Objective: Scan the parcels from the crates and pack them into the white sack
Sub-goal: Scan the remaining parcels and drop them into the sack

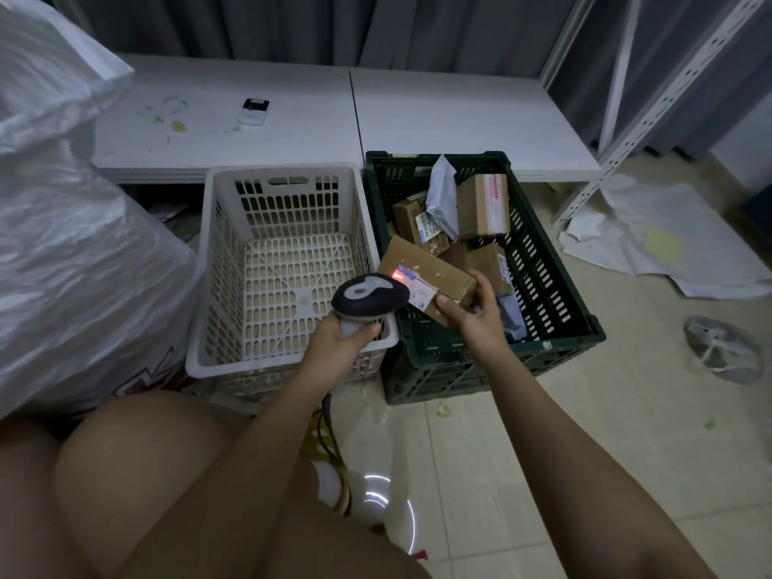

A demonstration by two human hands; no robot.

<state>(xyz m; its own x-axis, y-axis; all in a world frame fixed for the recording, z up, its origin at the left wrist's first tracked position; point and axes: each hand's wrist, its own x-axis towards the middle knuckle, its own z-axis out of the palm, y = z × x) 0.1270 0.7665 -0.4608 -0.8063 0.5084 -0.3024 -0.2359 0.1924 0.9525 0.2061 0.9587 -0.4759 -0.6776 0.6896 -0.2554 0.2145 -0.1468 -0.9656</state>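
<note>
Both forearms are bare from the bottom edge of the view up to the wrists, with no sleeve showing. The left hand [340, 334] and the right hand [476, 317] are bare as well, with short, unpainted nails. Behind the left arm, two bare thighs [138, 474] fill the lower left corner, with no clothing in view.

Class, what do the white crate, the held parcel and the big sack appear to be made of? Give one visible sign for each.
White crate: rigid moulded plastic, matt, judging by its regular slotted walls.
Held parcel: brown cardboard, with sharp folded edges and a stuck-on paper label.
White sack: probably woven plastic, going by its crinkled, slightly shiny surface; the weave itself is unclear.
</note>
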